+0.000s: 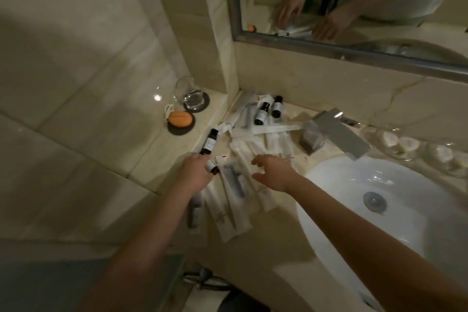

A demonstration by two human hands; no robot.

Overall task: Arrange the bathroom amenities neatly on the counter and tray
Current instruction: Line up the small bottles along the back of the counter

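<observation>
A mirror (pixel 354 40) hung over the counter (pixel 157 157), which wrapped round a white sink (pixel 379 210) with a steel tap (pixel 339 132). Left of the sink, long white packets (pixel 235 190) lay in a loose heap, not yet sorted. Most had their long axes running from the near edge towards the back wall, and a few lay crosswise near the tap. A glass dish (pixel 374 134) behind the sink held white rolls.

On the side ledge, a tumbler (pixel 188 94) and an orange soap (pixel 180 118) each sat on a dark coaster, seemingly already in place. A pair of bottles (pixel 262 113) lay among the packets by the wall, caps pointing to the corner.

The right hand (pixel 272 172) hovered over the heap with its fingers spread and loosely bent, holding nothing, and looked ready to gather packets. The left hand (pixel 195 172) curled round a small dark bottle (pixel 212 168), probably lifting it clear of the pile. A second bottle (pixel 209 141) ran lengthwise away from that hand's fingers, cap towards the wall. Whether the hand held it too could not be told.
</observation>
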